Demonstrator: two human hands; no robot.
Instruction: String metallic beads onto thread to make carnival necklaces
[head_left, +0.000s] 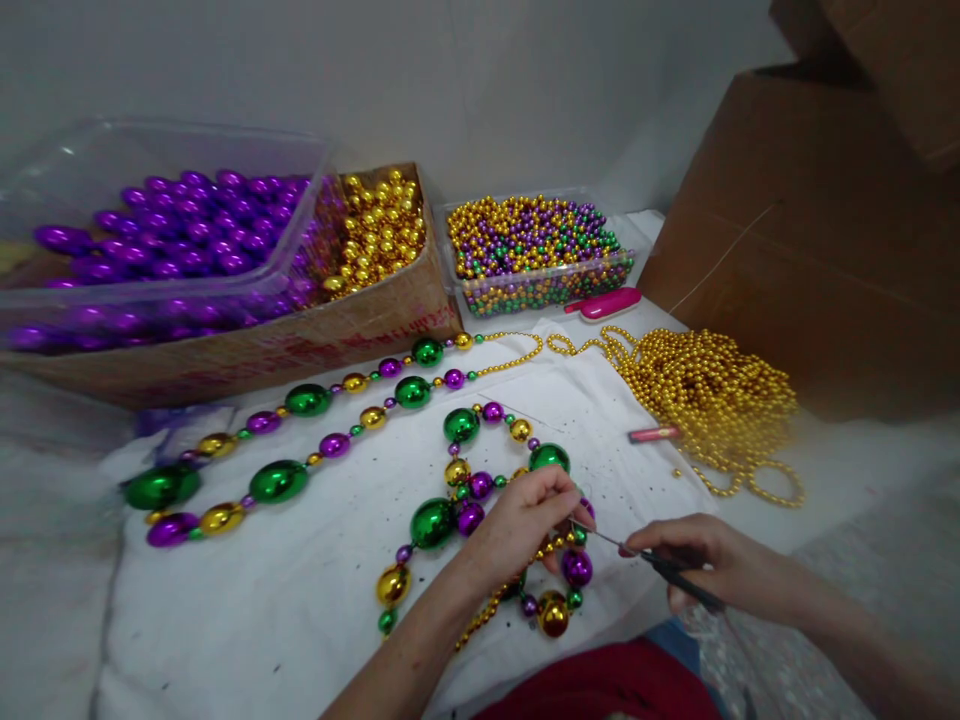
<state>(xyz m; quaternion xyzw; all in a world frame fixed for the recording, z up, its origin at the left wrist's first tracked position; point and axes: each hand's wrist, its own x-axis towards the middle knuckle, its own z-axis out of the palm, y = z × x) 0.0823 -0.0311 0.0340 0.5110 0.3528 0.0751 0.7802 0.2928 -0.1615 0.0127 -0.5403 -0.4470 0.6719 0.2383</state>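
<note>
My left hand [536,510] is closed in a pinch on the string of a bead necklace [550,458] with green, purple and gold beads. The necklace lies looped on the white cloth [247,620], its thin gold bead chain [484,612] passing under this hand. My right hand [705,560] grips a dark-handled tool [686,580]. Its thin metal end reaches to my left fingertips; I cannot tell the tool's exact kind. A second bead necklace [277,482] stretches across the cloth at the left.
Purple beads [195,225] fill a clear tub beside gold beads [382,230] in a cardboard box [375,335]. Small mixed beads fill a clear container [540,275]. Gold bead chains [705,390] are piled at right, near a pink-handled tool [611,304], a red lighter-like object [652,434] and a large carton [787,230].
</note>
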